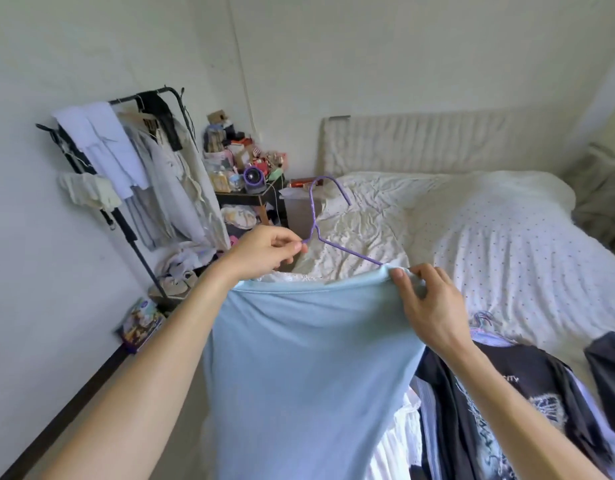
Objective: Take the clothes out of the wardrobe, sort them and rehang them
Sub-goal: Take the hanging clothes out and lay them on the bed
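Left hand pinches the purple hanger at its neck between thumb and fingertips, hook standing up and away toward the bed; right hand pinches the top hem of the light blue garment, fingers closed on the cloth right where the hanger's right shoulder arm slips under it. Garment hangs straight down from both grips, held up in front of the person, hem stretched roughly level between the hands. The hanger's long axis runs left-to-right along that hem, so seating the cloth likely falls to the right hand, which is nearer the exposed arm.
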The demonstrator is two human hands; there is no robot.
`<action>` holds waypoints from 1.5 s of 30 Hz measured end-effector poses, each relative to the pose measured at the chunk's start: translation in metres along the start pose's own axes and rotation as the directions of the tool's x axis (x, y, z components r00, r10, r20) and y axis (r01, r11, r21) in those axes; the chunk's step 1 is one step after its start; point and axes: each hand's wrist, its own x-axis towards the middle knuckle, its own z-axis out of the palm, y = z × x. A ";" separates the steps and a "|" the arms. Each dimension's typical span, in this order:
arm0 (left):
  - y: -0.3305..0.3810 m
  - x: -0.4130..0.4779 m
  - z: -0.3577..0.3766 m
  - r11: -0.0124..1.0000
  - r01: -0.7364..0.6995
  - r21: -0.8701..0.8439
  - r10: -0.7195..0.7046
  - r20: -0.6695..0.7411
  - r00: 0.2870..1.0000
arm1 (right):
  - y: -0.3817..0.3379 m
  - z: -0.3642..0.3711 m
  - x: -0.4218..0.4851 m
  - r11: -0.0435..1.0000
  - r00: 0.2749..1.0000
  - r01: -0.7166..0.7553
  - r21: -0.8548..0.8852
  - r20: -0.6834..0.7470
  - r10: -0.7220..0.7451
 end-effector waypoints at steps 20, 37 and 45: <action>-0.144 0.130 0.154 0.972 0.206 0.114 -0.207 -0.009 0.978 | 0.161 0.104 0.064 0.930 0.875 -0.334 -0.154 0.317 0.366; -0.368 0.314 0.266 0.953 0.164 0.255 -0.202 0.130 0.971 | 0.273 0.296 0.107 0.756 0.713 -0.504 -0.417 0.293 0.637; -0.454 0.351 0.351 0.820 -0.030 0.571 -0.081 0.168 0.982 | 0.347 0.361 0.076 0.680 0.491 -0.258 -0.687 0.513 0.705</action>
